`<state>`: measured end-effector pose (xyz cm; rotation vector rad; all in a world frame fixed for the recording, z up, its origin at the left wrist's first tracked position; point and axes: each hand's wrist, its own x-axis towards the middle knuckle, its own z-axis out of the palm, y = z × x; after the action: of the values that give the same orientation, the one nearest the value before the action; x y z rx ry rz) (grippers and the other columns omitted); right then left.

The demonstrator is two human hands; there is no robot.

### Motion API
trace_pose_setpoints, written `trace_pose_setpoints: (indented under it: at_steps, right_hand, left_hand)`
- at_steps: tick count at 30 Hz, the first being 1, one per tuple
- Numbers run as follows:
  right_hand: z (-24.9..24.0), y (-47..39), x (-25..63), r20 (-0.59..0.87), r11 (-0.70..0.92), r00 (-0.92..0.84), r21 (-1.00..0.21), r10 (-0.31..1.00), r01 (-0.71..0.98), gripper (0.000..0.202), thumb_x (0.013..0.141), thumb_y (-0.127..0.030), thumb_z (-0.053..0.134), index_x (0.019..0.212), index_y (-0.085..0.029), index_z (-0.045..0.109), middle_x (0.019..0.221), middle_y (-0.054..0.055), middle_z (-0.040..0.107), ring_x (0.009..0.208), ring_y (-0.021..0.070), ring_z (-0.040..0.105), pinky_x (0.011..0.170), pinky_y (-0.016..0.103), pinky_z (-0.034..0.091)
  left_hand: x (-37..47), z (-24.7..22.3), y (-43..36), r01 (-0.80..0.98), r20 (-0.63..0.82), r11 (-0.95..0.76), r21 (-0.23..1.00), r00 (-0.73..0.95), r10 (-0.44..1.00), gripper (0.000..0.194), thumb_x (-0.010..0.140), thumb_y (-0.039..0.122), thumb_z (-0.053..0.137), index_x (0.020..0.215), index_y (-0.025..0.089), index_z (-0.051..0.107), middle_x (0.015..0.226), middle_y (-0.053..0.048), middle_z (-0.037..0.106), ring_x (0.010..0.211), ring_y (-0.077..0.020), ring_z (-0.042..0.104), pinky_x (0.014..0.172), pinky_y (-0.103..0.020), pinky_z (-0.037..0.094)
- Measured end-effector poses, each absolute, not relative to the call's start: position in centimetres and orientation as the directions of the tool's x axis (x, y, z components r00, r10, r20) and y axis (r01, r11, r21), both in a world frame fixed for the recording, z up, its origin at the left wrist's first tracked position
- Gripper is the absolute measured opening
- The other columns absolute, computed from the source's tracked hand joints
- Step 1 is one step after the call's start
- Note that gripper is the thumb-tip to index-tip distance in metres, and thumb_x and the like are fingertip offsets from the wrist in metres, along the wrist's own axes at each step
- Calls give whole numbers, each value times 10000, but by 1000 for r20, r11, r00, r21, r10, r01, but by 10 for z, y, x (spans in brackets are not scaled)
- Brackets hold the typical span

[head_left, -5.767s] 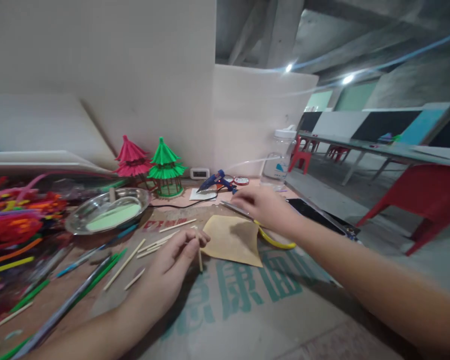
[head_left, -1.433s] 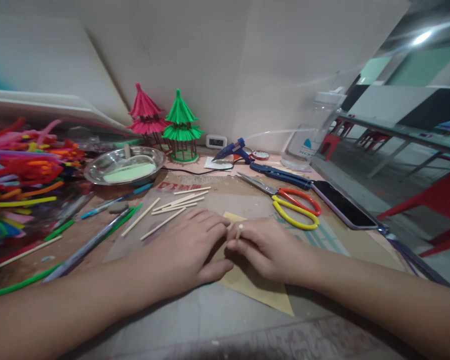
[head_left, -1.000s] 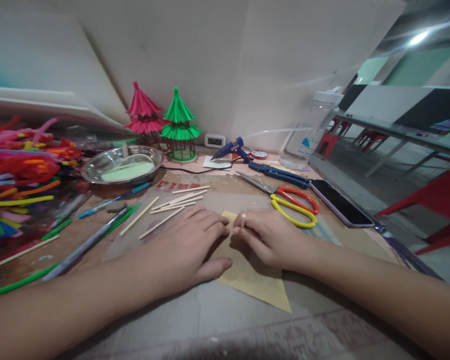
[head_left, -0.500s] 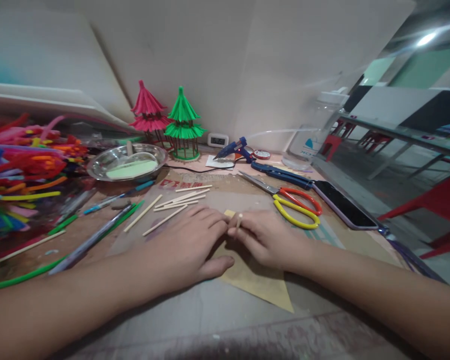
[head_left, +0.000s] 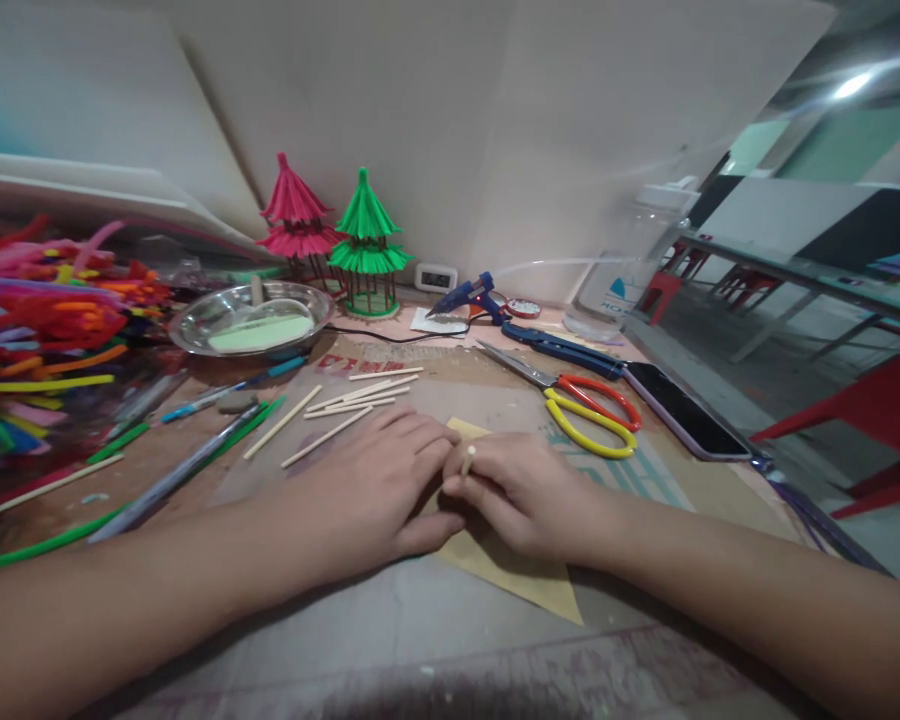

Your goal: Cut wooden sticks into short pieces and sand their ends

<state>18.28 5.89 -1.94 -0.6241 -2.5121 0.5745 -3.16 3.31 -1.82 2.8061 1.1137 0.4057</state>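
My right hand [head_left: 529,492] pinches a short wooden stick [head_left: 468,460], its pale cut end pointing up between thumb and forefinger. Beneath it lies a yellowish sheet [head_left: 521,582] that looks like sandpaper; the stick's lower end is hidden by my fingers. My left hand [head_left: 386,485] rests palm down with its fingers stretched out, close against the right fingertips and over the sheet's left edge. Several loose wooden sticks [head_left: 360,398] are scattered just beyond my left hand. Scissors [head_left: 562,388] with one red and one yellow handle lie past my right hand.
At the back stand a pink pipe-cleaner pagoda [head_left: 298,212] and a green one [head_left: 365,225], with a blue glue gun [head_left: 465,296] nearby. A metal dish [head_left: 184,335] and pipe cleaners [head_left: 45,320] are left. To the right are a cutter [head_left: 562,350], a phone [head_left: 686,410] and a water bottle [head_left: 615,270].
My right hand has shifted slightly left and down with the wooden stick, bringing it closer to my left fingers. The left hand has stayed nearly still; the view has moved a little.
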Motion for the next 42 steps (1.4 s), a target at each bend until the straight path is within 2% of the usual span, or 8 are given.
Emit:
trace_pose_setpoints:
  at_steps: [4, 8, 13, 17, 29, 33, 37, 42]
  right_hand:
    - [-18, 60, 185, 319, 766, -741, -512, 591, 390, 253, 1006, -243, 440, 824, -184, 606, 767, 41, 710, 680, 148, 641, 673, 253, 465]
    - [-18, 59, 185, 312, 783, -778, -521, 546, 340, 251, 998, -251, 453, 809, -193, 608, 767, 38, 710, 691, 145, 643, 688, 250, 470]
    - [-19, 61, 184, 296, 746, -734, -525, 612, 410, 261, 1005, -258, 446, 814, -190, 612, 747, 27, 698, 668, 140, 634, 658, 240, 453]
    - [-20, 62, 184, 333, 795, -766, -488, 550, 360, 240, 995, -251, 448, 817, -190, 596, 763, 38, 695, 687, 147, 629, 678, 248, 455]
    - [-20, 62, 183, 288, 734, -719, -520, 632, 437, 265, 996, -256, 445, 800, -178, 606, 754, 50, 693, 672, 156, 625, 654, 253, 444]
    - [-20, 62, 183, 318, 794, -773, -489, 549, 362, 243, 977, -240, 465, 786, -183, 603, 745, 41, 693, 658, 145, 612, 650, 243, 435]
    - [-21, 65, 183, 306, 756, -730, -498, 611, 424, 254, 995, -261, 456, 817, -180, 618, 758, 41, 706, 673, 147, 633, 660, 244, 441]
    - [-21, 64, 182, 327, 800, -773, -480, 543, 359, 237, 981, -243, 464, 810, -181, 616, 765, 46, 707, 677, 149, 630, 660, 247, 443]
  left_hand:
    - [-31, -17, 33, 674, 190, -714, 190, 688, 700, 291, 897, 430, 647, 1032, 172, 653, 1051, -111, 668, 1042, -310, 594, 971, -478, 448]
    - [-31, -17, 33, 663, 213, -715, 222, 683, 699, 254, 917, 413, 617, 1013, 181, 652, 1036, -102, 673, 1027, -296, 601, 965, -462, 451]
    - [-31, -16, 32, 670, 197, -716, 195, 688, 698, 314, 907, 443, 631, 1061, 171, 657, 1095, -119, 672, 1068, -315, 594, 983, -484, 448]
    - [-31, -17, 33, 675, 191, -719, 165, 693, 695, 284, 916, 424, 618, 1032, 167, 653, 1053, -118, 669, 1046, -314, 589, 969, -488, 455]
    - [-31, -16, 32, 678, 177, -711, 187, 689, 703, 315, 894, 421, 651, 1071, 161, 664, 1107, -128, 670, 1081, -330, 591, 985, -501, 447]
    - [-31, -16, 32, 671, 192, -715, 194, 689, 699, 282, 921, 406, 616, 1057, 161, 652, 1085, -121, 668, 1046, -306, 593, 977, -485, 455]
    - [-31, -16, 32, 683, 174, -713, 157, 692, 701, 304, 902, 422, 642, 1055, 160, 656, 1087, -121, 666, 1060, -321, 591, 982, -500, 450]
    - [-31, -16, 32, 676, 199, -716, 174, 688, 698, 253, 909, 404, 638, 1010, 172, 653, 1032, -103, 666, 1027, -301, 593, 961, -468, 458]
